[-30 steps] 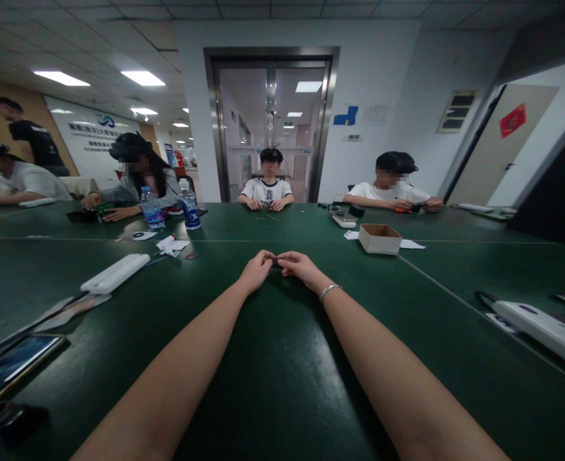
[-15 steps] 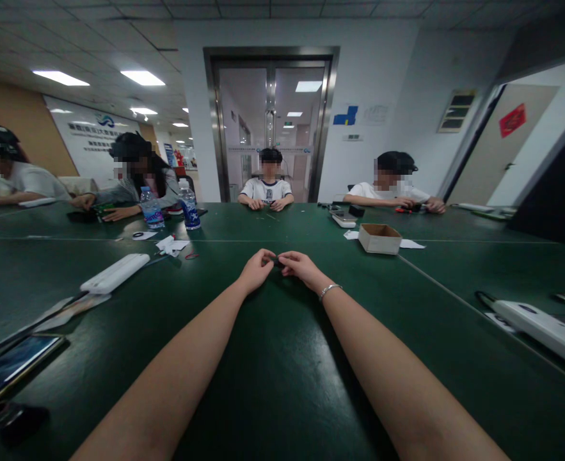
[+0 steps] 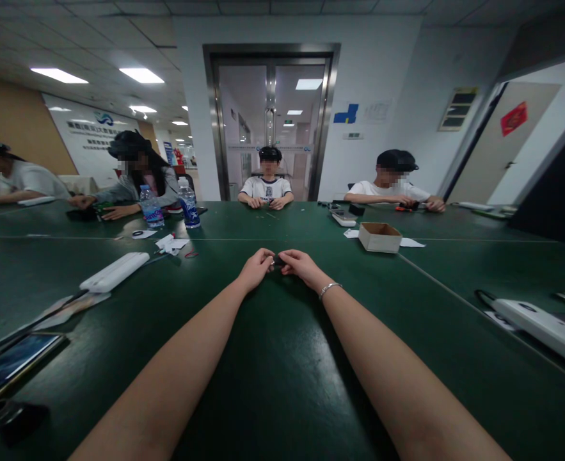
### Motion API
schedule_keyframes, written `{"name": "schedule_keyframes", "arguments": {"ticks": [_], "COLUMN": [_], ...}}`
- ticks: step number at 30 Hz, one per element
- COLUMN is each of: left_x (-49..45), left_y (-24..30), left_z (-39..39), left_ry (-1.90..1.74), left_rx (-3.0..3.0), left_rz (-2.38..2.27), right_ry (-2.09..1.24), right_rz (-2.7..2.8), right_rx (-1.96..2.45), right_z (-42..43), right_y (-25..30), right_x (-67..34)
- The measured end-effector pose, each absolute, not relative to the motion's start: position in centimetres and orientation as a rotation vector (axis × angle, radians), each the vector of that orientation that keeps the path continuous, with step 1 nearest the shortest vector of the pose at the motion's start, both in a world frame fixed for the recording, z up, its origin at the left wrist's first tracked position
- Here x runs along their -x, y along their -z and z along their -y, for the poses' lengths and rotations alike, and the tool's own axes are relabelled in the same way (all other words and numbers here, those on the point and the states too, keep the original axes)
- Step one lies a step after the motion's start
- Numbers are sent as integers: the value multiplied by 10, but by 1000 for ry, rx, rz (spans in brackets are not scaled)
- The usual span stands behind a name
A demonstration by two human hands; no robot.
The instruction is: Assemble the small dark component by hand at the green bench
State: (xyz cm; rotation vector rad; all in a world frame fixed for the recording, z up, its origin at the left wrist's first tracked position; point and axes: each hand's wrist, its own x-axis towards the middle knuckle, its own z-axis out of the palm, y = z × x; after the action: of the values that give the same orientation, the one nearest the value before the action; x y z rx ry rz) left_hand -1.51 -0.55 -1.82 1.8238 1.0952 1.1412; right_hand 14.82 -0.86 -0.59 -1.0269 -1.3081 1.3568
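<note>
Both arms reach forward over the dark green table (image 3: pixel 272 358). Between my fingertips is a small dark object (image 3: pixel 278 261), too small and too covered to name, with a tiny bright spot at its left end. My left hand (image 3: pixel 256 269) pinches that left end with thumb and fingers. From the other side, my right hand (image 3: pixel 300 266) grips the dark part, its fingers closed. A silver bracelet (image 3: pixel 329 290) circles my right wrist.
Ahead right stands an open cardboard box (image 3: pixel 379 238). Two water bottles (image 3: pixel 189 205) are ahead left. White power strips (image 3: pixel 114 272) lie at both sides, a phone (image 3: pixel 16 365) at near left. Several people sit around the table, one person (image 3: pixel 267 186) straight opposite.
A small bright spot now shows at the dark object's left end, and slightly more of the object is visible between my fingertips. My arms have barely moved.
</note>
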Motion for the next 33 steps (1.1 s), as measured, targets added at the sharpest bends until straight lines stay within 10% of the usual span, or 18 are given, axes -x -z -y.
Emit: {"name": "schedule_keyframes", "arguments": {"ticks": [33], "left_x": [17], "left_y": [22], "left_z": [3], "left_ry": [-1121], "left_rx": [-1884], "left_rz": [-1148], "right_ry": [-1345], "right_rz": [1331], "right_rx": [1031], "right_z": [8], "right_y": [6], "right_x": [-149]}}
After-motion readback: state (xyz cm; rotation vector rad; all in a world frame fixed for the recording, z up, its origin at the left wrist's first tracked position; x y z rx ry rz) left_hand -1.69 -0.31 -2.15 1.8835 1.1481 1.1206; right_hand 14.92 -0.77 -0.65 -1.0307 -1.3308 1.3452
